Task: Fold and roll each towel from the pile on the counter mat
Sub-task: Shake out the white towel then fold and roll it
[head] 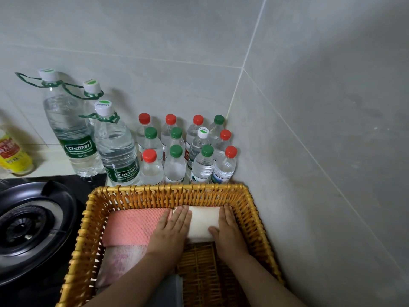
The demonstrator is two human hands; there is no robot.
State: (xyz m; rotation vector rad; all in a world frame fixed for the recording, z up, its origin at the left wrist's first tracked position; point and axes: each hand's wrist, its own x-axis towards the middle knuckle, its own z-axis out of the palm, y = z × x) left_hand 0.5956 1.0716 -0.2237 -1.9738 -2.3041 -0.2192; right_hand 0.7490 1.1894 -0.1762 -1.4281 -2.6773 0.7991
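A rolled white towel (pixel 202 222) lies at the far right inside a wicker basket (pixel 254 209). My left hand (pixel 171 231) lies flat against the roll's left end with straight fingers. My right hand (pixel 228 231) holds its right end, thumb across the front of the roll. Left of it lies a rolled coral-pink towel (pixel 132 227), and in front of that a pale pink patterned rolled towel (pixel 119 262). A grey towel (pixel 170 291) shows under my left forearm.
Several water bottles (pixel 177 151) stand behind the basket in the tiled corner, with tall Cestbon bottles (pixel 73 134) to their left. A black gas burner (pixel 28 227) sits left of the basket. A yellow-labelled bottle (pixel 13 154) is at the far left. The tiled wall (pixel 321 173) runs close along the basket's right.
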